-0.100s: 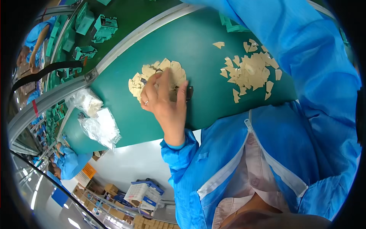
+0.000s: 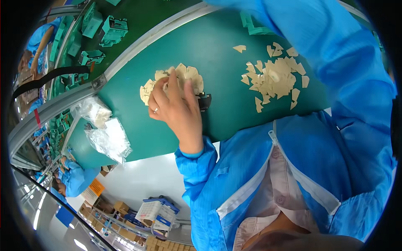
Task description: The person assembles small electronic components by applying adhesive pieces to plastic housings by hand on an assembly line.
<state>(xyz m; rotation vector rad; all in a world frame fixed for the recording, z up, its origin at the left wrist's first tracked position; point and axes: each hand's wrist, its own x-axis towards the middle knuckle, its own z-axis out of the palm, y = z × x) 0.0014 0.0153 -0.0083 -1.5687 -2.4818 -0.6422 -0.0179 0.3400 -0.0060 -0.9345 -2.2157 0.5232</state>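
A pile of cream-coloured, angular flat pieces [image 2: 191, 76] lies left of centre on the green tabletop [image 2: 226, 46]. My left hand [image 2: 173, 106] reaches over it, wearing a ring, thumb and fingers apart and bent down onto the pieces. Some fingertips blend into the pile, and I see nothing gripped between them. A black object [image 2: 204, 102] shows beside the thumb, its other part hidden under the hand and pieces. To the right is a second pile of similar cream pieces [image 2: 278, 79]. My right arm [image 2: 310, 37] stretches past it to the far edge; its hand is out of view.
Clear plastic bags [image 2: 109, 140] with white contents lie at the table's left. A metal rail [image 2: 138, 42] borders the far side, with green fixtures [image 2: 114, 31] beyond. A green part [image 2: 253, 26] sits near my right sleeve. Co-workers in blue [image 2: 77, 178] are at left.
My left hand has shifted slightly left, its fingers moving over the pile, and more of the black object shows beside the thumb. The right sleeve has moved slightly.
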